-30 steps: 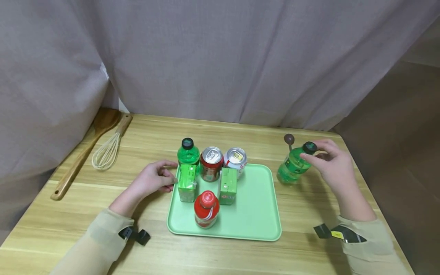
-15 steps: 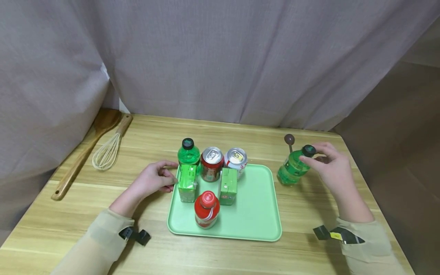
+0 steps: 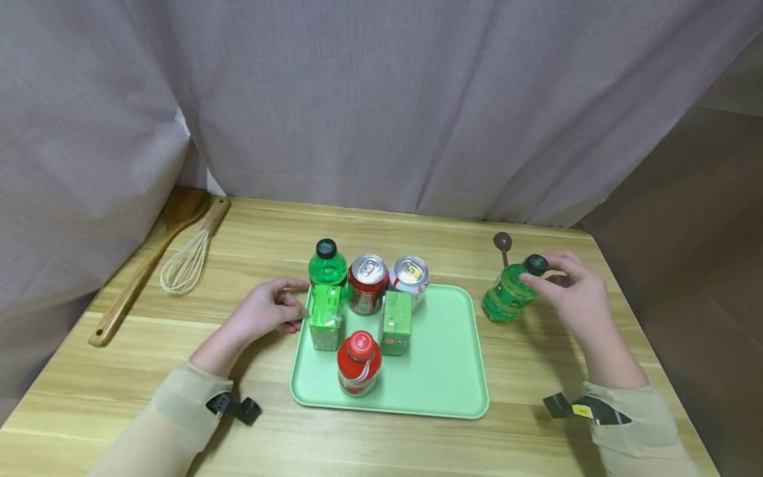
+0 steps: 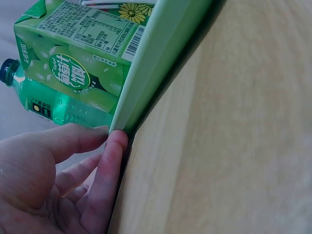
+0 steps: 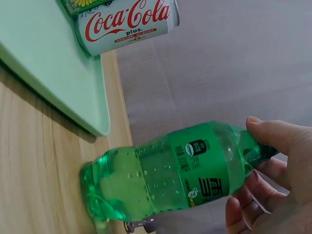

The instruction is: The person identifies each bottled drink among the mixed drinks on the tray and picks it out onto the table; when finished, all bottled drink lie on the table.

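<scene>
Clamped at its neck by the right hand (image 3: 575, 295), a green bottle (image 3: 508, 296) is held tilted, just right of the green tray (image 3: 444, 358). The tray's left rim is pinched by the left hand (image 3: 262, 313). A red-capped bottle (image 3: 359, 368) is seen near; a whisk (image 3: 189, 262) is laid far left.

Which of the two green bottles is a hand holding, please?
The green bottle right of the tray: the right hand grips it near its black cap. The other green bottle stands behind a green carton, unheld.
</scene>
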Tool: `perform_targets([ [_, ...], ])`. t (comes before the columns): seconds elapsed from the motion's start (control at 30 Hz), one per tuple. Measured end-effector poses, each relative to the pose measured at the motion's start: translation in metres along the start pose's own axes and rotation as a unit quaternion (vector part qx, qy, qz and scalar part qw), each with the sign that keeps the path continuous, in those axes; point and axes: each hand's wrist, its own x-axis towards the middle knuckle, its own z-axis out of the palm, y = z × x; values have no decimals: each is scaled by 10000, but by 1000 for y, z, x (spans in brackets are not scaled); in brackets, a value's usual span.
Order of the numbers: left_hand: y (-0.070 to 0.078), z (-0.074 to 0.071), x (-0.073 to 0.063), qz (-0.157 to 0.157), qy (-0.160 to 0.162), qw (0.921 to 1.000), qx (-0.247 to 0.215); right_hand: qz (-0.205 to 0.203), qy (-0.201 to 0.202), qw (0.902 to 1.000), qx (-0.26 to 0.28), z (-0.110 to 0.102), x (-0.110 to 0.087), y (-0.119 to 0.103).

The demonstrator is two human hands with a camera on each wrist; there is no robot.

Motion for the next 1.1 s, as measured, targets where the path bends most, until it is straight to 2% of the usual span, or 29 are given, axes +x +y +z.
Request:
perform_targets([
  [0.27, 2, 0, 0, 9, -6, 10000, 10, -239, -56, 9997, 66, 1, -1, 4],
  [0.57, 1, 0, 0, 13, -6, 10000, 10, -97, -92, 9997, 218, 3, -1, 8],
  [0.8, 2, 0, -1, 13, -8, 10000, -8, -164, -194, 9996, 80, 0, -4, 4],
  [1.1, -1, 0, 0, 51, -39, 10000, -31, -661, 36, 9974, 295, -5, -7, -6],
])
